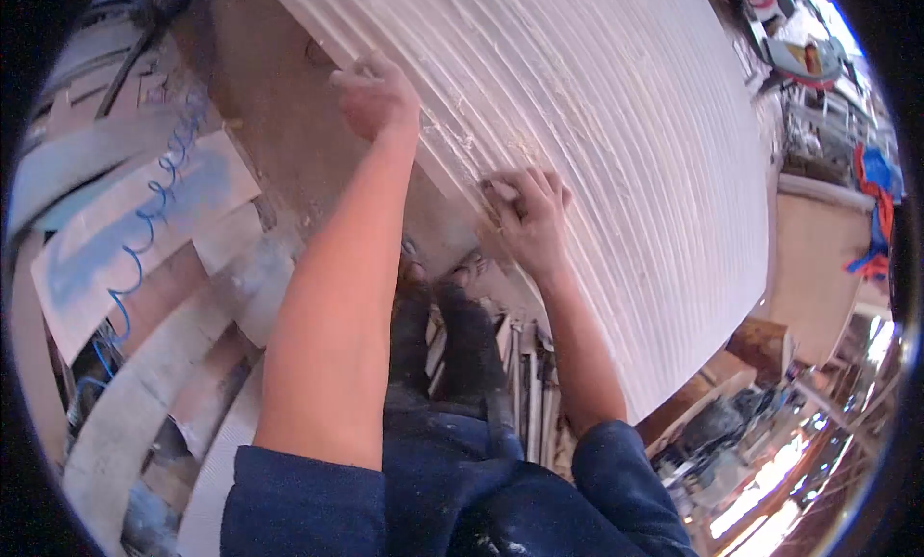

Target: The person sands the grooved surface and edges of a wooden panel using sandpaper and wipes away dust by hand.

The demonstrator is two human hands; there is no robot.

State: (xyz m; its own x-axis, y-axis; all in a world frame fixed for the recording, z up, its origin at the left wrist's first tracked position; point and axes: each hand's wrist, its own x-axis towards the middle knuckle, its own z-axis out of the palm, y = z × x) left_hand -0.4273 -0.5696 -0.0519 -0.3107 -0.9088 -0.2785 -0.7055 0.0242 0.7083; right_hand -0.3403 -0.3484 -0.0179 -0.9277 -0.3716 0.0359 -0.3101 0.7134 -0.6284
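Observation:
A large white ribbed panel (626, 172) with dust and shavings along its grooves fills the upper middle and right of the head view. My left hand (377, 97) is closed in a fist at the panel's left edge, near its upper end. Lower down, the curled fingers of my right hand (531, 215) rest on the panel close to the same edge. Dust coats both hands. What either one has between its fingers, if anything, is hidden from me.
Blue coiled hose (144, 220) lies over a blue-stained board (144, 234) on the left, among curved pale strips (144, 403). Narrow slats (525, 384) stand beside my legs. Brown boards (818, 268) and red-and-blue cloth (878, 206) are at the right.

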